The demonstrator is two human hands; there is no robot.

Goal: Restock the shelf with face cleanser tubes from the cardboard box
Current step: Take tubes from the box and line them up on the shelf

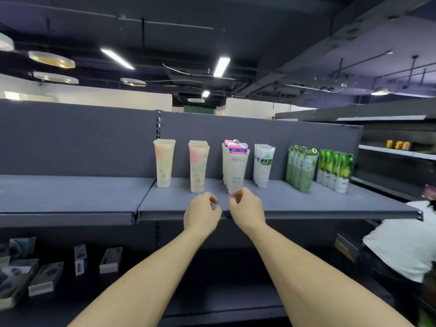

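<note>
Face cleanser tubes stand cap-down in rows on a grey shelf [306,206]: two rows of peach tubes [164,162] [198,166], a row of white tubes with pink tops [236,166], white tubes with a cow picture [263,165], and two rows of green tubes [303,168] [336,169]. My left hand [203,212] and my right hand [246,208] hover side by side over the shelf's front edge, just before the pink-topped row. Both have loosely curled fingers and hold nothing. The cardboard box is out of view.
The shelf section to the left [66,194] carries nothing. Boxed goods [47,277] lie on the lower shelf at the left. A person in a white shirt [398,244] bends at the right. Another shelving unit [396,152] stands further right.
</note>
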